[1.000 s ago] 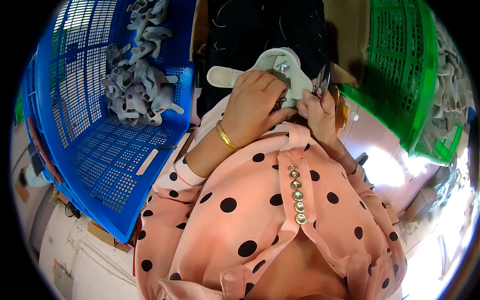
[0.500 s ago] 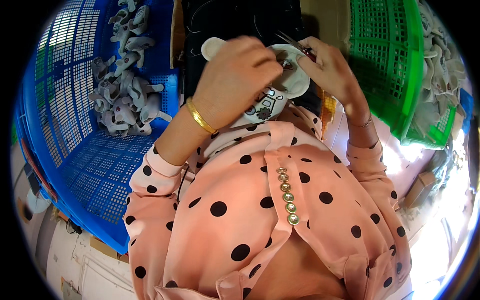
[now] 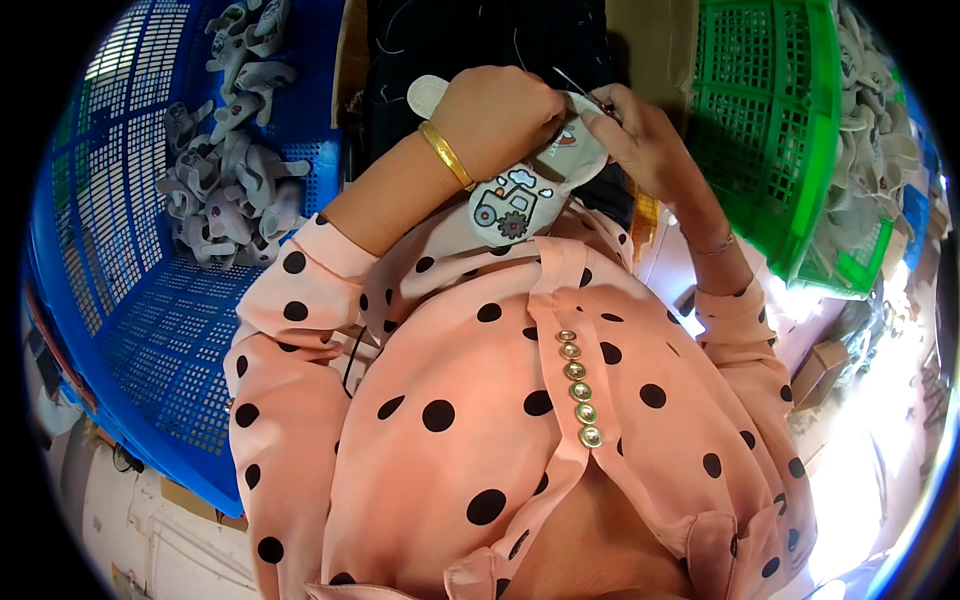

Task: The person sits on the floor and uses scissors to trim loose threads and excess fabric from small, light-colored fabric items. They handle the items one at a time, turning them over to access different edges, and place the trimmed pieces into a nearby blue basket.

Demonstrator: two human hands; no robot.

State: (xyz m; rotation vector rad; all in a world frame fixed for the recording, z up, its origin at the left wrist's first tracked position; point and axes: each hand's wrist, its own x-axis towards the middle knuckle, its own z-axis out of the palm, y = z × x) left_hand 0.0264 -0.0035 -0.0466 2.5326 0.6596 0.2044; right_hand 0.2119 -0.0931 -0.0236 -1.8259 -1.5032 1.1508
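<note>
Head view: I see my left hand (image 3: 497,118) curled shut over a small pale fabric shoe piece (image 3: 520,190), gripping it against my chest. A patch with a tractor picture in grey, red and blue (image 3: 510,200) sits just below that hand. My right hand (image 3: 640,135) pinches the same piece's upper edge beside a thin dark tool (image 3: 580,88); I cannot tell which fingers hold the tool. Left of my left hand stands a blue slatted crate (image 3: 150,330) holding grey pieces (image 3: 225,190). Right of my right hand stands a green crate (image 3: 790,120).
</note>
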